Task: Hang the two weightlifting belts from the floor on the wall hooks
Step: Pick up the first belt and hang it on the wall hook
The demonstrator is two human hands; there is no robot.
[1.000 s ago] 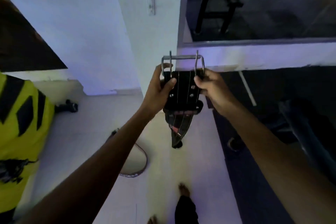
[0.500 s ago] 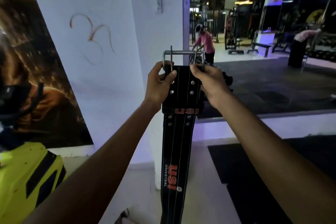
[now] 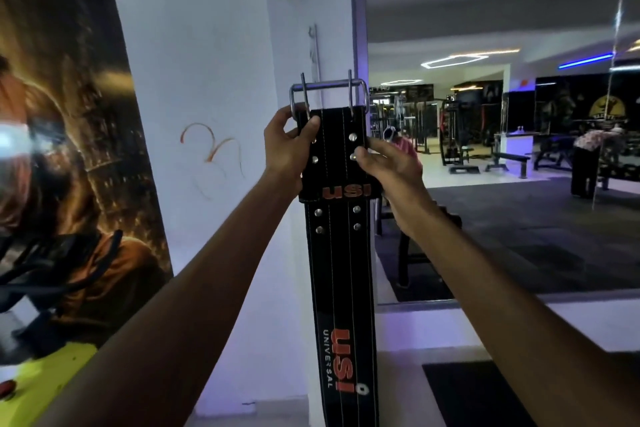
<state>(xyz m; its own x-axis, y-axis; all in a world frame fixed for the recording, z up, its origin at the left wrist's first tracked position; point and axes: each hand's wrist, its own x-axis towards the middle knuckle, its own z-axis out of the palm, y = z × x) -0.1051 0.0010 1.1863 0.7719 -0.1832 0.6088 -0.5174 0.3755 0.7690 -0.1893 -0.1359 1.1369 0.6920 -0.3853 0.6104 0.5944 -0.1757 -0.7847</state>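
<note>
Belt (image 3: 341, 253) raised since a second ago, buckle (image 3: 328, 88) now level with wall hooks (image 3: 313, 45); left hand (image 3: 289, 146) and right hand (image 3: 389, 163) both clamped on its top; hooking looks next

One head cam only, looking forward at roughly chest height toward the white wall corner (image 3: 207, 80), close in. Mirror (image 3: 502, 149) fills far right, poster (image 3: 69, 114) near left.

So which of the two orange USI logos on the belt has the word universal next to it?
The lower USI logo, running lengthwise down the hanging strap; the upper USI logo sits crosswise, alone, between the hands.
</note>
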